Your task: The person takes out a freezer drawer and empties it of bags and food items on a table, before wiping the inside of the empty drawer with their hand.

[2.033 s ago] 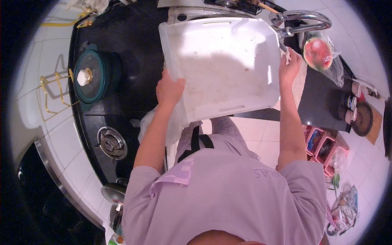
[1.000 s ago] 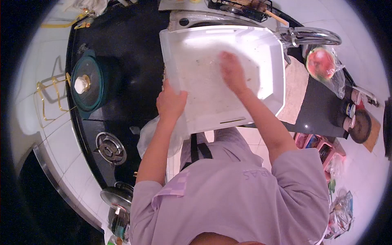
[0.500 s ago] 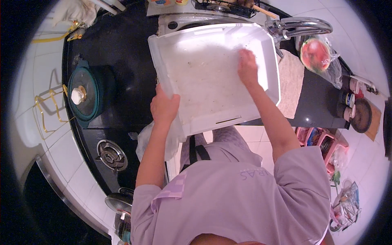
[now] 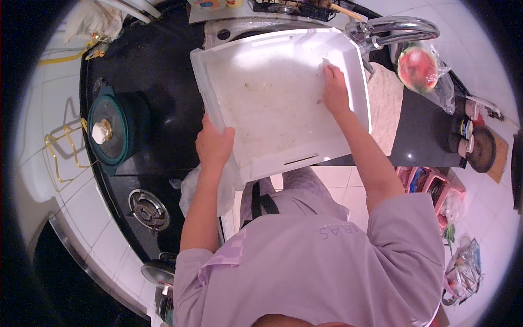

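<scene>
A large white plastic drawer (image 4: 286, 103) with scattered specks on its bottom is held tilted over the sink (image 4: 224, 35). My left hand (image 4: 214, 143) is closed on its left rim, thumb on the inner side. Inside, near the right wall, my right hand (image 4: 335, 90) has its fingers bunched together. Something small and whitish shows at the fingertips, too small to name. A translucent plastic bag (image 4: 197, 191) hangs beside my left forearm.
A green lidded pot (image 4: 111, 128) stands left on the black counter, behind a gas burner (image 4: 148, 209). The faucet (image 4: 400, 27) arches at upper right, near a cut watermelon (image 4: 417, 68) in plastic. A beige cloth (image 4: 385, 109) lies right of the drawer.
My right hand has moved a little within the drawer, from blurred to clear, its fingers now bunched with a whitish bit at their tips. My left hand keeps its hold on the rim.
</scene>
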The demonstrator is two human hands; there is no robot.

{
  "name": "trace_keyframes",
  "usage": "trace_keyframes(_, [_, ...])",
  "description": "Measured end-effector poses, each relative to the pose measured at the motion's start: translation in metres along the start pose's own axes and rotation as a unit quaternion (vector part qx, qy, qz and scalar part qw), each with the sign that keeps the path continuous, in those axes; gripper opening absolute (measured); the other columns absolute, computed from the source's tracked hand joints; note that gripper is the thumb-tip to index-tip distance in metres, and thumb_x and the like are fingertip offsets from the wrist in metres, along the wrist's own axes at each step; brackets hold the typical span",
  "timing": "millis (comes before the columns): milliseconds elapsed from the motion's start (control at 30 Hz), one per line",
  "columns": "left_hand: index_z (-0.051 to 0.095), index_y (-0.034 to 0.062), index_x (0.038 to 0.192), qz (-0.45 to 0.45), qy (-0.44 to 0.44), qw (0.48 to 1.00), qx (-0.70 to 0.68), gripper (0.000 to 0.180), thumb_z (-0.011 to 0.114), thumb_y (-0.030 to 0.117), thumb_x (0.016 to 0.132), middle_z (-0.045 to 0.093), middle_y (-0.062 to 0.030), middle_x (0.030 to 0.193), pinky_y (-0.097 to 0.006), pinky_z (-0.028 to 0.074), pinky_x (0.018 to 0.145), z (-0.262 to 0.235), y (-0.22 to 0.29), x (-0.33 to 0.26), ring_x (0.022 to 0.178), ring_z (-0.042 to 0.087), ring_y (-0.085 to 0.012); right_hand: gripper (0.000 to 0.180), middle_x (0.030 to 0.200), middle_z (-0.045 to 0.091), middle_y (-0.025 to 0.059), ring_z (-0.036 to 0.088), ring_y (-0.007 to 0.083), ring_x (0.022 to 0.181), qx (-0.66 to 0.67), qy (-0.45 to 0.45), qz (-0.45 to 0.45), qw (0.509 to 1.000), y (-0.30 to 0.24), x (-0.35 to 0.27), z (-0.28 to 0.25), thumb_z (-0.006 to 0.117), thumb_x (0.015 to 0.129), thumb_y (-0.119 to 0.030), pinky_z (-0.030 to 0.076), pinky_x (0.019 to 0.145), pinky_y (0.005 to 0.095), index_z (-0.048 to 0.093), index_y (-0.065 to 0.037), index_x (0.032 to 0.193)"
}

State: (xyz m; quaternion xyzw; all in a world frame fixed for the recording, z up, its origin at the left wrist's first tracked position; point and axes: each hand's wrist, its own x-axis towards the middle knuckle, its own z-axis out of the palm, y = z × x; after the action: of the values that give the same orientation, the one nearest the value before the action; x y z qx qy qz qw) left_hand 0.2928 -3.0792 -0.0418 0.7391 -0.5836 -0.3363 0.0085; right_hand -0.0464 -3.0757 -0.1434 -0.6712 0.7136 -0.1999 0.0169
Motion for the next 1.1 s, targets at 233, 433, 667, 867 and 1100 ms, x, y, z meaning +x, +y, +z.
trace_keyframes(233, [0.042,-0.0021,0.129,-0.010,0.022,1.000,0.015,0.067,0.060,0.028,0.072,0.064,-0.0287,0.097,-0.047,0.048,0.086,0.002,-0.006,-0.002,0.092,0.063,-0.0427,0.044,0.121,0.053,0.0159,0.050,0.0331,0.112,0.020,-0.042,0.038,0.998,-0.010,-0.012,0.000,0.052,0.076,0.005,0.044,0.095,0.0377,0.054,0.002,0.119])
trace_keyframes(433, [0.041,-0.0032,0.129,-0.013,0.008,1.000,0.014,0.067,0.060,0.028,0.073,0.064,-0.0292,0.098,-0.047,0.048,0.086,-0.001,-0.002,-0.002,0.092,0.063,-0.0428,0.050,0.123,0.050,0.0195,0.047,0.0364,0.115,-0.020,0.020,0.030,0.999,0.004,-0.012,-0.001,0.053,0.075,0.003,0.041,0.098,0.0388,0.049,-0.002,0.125])
trace_keyframes(667, [0.041,-0.0029,0.129,-0.001,0.015,1.000,0.009,0.067,0.060,0.028,0.072,0.064,-0.0287,0.097,-0.048,0.048,0.085,0.002,-0.008,0.000,0.092,0.062,-0.0432,0.034,0.104,0.055,0.0124,0.054,0.0321,0.095,0.006,-0.024,0.048,0.999,-0.020,0.022,0.008,0.063,0.071,-0.002,0.049,0.082,0.0390,0.061,-0.005,0.105])
trace_keyframes(867, [0.041,-0.0007,0.129,-0.006,0.006,1.000,0.003,0.066,0.060,0.027,0.071,0.064,-0.0285,0.096,-0.048,0.048,0.084,0.001,-0.007,-0.001,0.091,0.062,-0.0431,0.043,0.103,0.054,0.0123,0.052,0.0332,0.098,-0.052,-0.070,0.073,0.994,0.008,0.031,-0.002,0.069,0.070,-0.014,0.047,0.086,0.0424,0.054,-0.006,0.110])
trace_keyframes(1100, [0.043,-0.0010,0.126,0.005,0.011,1.000,0.004,0.064,0.060,0.027,0.071,0.064,-0.0279,0.096,-0.048,0.048,0.084,-0.001,-0.008,-0.001,0.091,0.062,-0.0435,0.031,0.103,0.057,0.0131,0.057,0.0296,0.097,-0.013,-0.240,0.151,0.959,0.012,0.056,-0.010,0.071,0.074,-0.025,0.048,0.085,0.0404,0.058,-0.007,0.095])
